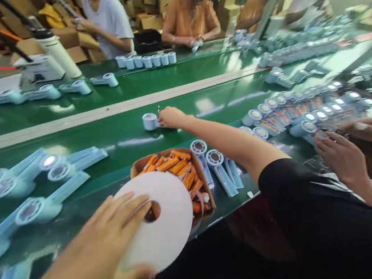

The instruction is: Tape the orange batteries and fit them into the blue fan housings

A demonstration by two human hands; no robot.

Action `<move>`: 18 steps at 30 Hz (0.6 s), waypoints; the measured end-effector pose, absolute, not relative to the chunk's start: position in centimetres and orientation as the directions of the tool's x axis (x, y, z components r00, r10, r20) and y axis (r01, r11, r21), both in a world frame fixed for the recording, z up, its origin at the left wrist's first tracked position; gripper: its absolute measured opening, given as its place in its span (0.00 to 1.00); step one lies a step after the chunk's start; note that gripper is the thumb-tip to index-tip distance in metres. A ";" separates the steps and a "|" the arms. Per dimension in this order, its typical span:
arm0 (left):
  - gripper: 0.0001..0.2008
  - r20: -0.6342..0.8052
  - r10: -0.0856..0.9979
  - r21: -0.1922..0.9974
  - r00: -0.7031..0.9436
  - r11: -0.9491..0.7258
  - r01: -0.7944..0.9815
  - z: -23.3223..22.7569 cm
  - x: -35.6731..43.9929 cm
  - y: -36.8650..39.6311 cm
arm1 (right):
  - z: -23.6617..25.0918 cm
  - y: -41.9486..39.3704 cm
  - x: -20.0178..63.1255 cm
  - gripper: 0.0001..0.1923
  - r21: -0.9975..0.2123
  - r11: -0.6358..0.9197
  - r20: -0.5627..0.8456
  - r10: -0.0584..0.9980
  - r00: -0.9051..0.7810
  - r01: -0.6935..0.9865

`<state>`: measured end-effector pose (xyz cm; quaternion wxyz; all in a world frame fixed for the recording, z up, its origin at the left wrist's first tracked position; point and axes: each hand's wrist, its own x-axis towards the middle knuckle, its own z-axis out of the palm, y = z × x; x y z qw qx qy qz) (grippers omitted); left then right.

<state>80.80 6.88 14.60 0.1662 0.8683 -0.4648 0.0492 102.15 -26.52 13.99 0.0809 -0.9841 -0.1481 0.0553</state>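
My left hand holds a flat white disc with a round hole in its middle, fingers across its face and thumb at the lower edge. Beneath the disc, partly covered, is a cardboard box filled with orange-wrapped cells. My right hand is stretched out over the green belt, its fingers closed at the right side of a light-blue fan housing; its handle is hidden by the fingers. Several similar fan housings with handles lie just right of the box.
Light-blue fan housings lie at left. Rows of housings stand at right, near a neighbour's hands. A pale divider strip runs along the green belt. People sit across it, near a white bottle.
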 end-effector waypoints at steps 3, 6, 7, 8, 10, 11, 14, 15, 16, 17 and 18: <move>0.55 0.154 -0.787 0.102 0.597 -0.588 -0.802 14.0 75.7 6.1 | 14.7 -26.1 100.7 0.12 -0.169 -0.937 -0.073 0.322 0.944 0.307; 0.52 0.197 -0.743 0.066 0.639 -0.640 -0.765 12.9 74.4 5.3 | 17.0 -26.3 95.8 0.17 -0.212 -0.916 -0.005 0.349 0.937 0.340; 0.49 0.230 -0.727 0.066 0.646 -0.651 -0.756 12.6 74.1 5.2 | 17.7 -26.6 93.4 0.19 -0.276 -0.893 0.001 0.368 0.930 0.354; 0.46 0.276 -0.711 0.066 0.647 -0.657 -0.751 12.3 73.9 5.1 | 18.1 -26.9 90.8 0.22 -0.362 -0.857 -0.011 0.397 0.918 0.366; 0.45 0.385 -0.681 0.064 0.623 -0.654 -0.754 11.9 73.2 5.3 | 18.3 -27.7 84.8 0.21 -0.565 -0.745 -0.079 0.477 0.875 0.355; 0.47 0.434 -0.667 0.059 0.606 -0.650 -0.757 11.7 72.7 5.5 | 18.1 -28.0 81.8 0.19 -0.649 -0.684 -0.117 0.522 0.845 0.333; 0.51 0.520 -0.617 0.049 0.591 -0.669 -0.741 11.3 71.4 6.5 | 16.8 -28.4 73.9 0.16 -0.842 -0.487 -0.162 0.639 0.752 0.232; 0.52 0.530 -0.589 0.055 0.610 -0.694 -0.718 11.1 71.1 7.0 | 16.3 -28.3 71.9 0.17 -0.885 -0.415 -0.158 0.693 0.704 0.210; 0.52 0.539 -0.550 0.070 0.638 -0.725 -0.685 10.9 70.9 7.5 | 16.0 -28.1 70.4 0.18 -0.912 -0.355 -0.140 0.740 0.658 0.204; 0.52 0.553 -0.501 0.091 0.666 -0.758 -0.645 10.6 70.7 8.1 | 15.7 -27.8 69.5 0.19 -0.922 -0.319 -0.111 0.759 0.641 0.219; 0.53 0.570 -0.455 0.110 0.685 -0.784 -0.612 10.2 70.5 8.6 | 15.6 -27.5 69.0 0.18 -0.918 -0.313 -0.077 0.744 0.664 0.244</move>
